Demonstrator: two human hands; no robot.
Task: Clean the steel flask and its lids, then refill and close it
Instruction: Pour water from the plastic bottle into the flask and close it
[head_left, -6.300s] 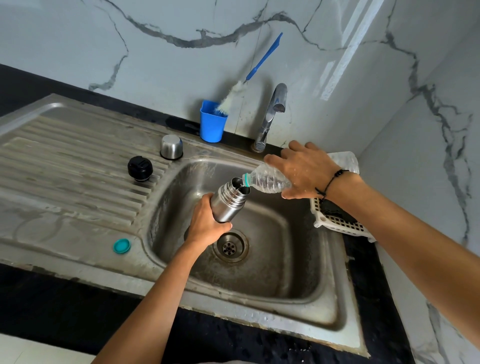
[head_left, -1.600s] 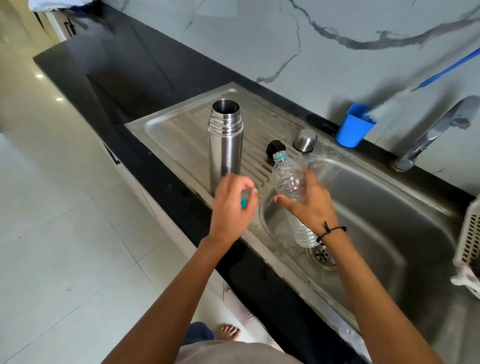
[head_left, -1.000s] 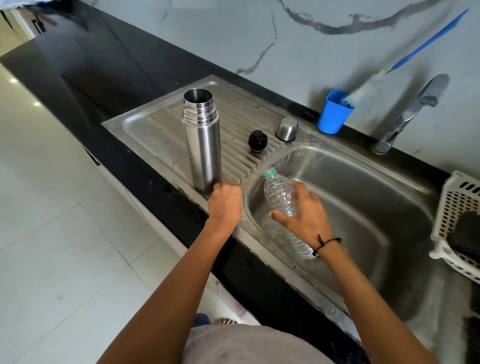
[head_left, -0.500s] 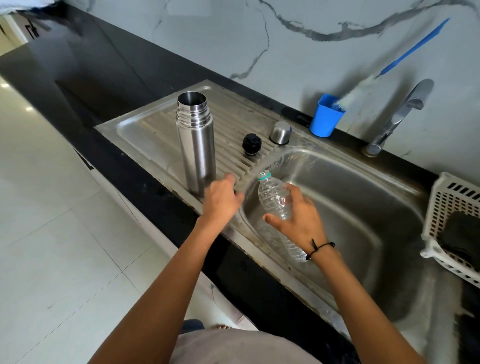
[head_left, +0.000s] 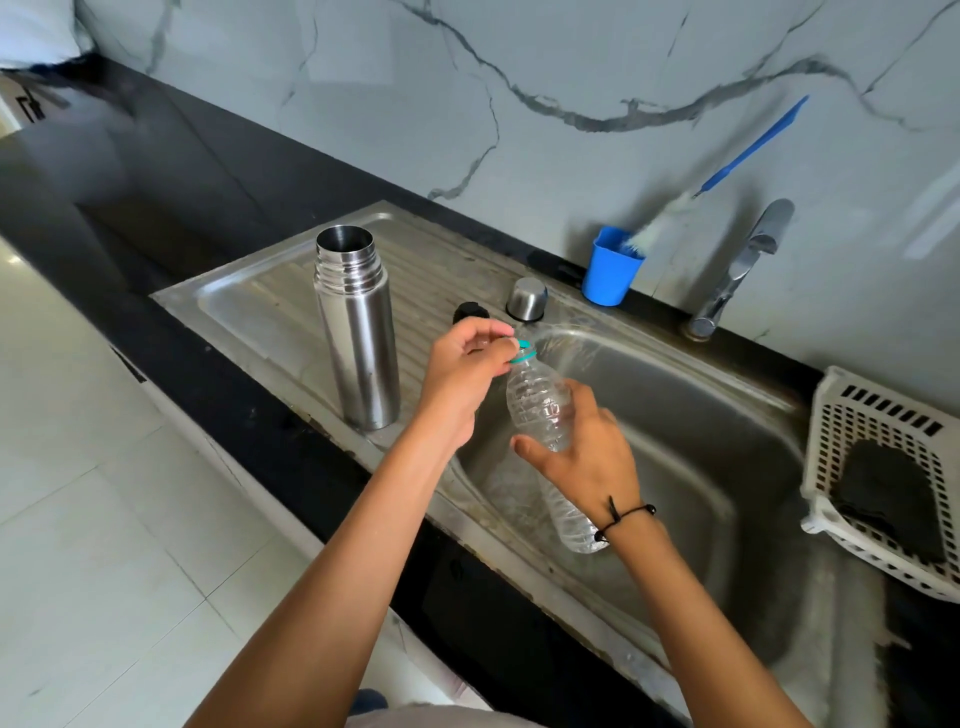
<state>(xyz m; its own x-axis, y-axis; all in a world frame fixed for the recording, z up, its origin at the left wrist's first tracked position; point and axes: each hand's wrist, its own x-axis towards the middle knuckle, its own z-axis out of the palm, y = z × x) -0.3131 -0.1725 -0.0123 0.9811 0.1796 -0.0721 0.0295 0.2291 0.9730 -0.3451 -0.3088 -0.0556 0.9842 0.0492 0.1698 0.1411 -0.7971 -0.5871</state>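
Pinching the teal cap (head_left: 521, 353) at the plastic bottle (head_left: 540, 415) mouth, your left hand (head_left: 460, 379) recaps; right hand (head_left: 582, 457) grips the body. Steel flask (head_left: 356, 332) stands open on the drainboard (head_left: 244, 306); next, fit the black stopper (head_left: 469, 312).

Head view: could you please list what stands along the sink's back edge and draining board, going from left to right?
Steel flask → black inner lid → steel cup lid → blue cup holding the bottle brush → tap → white basket.

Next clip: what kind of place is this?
Most likely a home kitchen: a stainless steel sink with ribbed drainboard set in a black stone counter, a chrome tap against a white marble-patterned wall.
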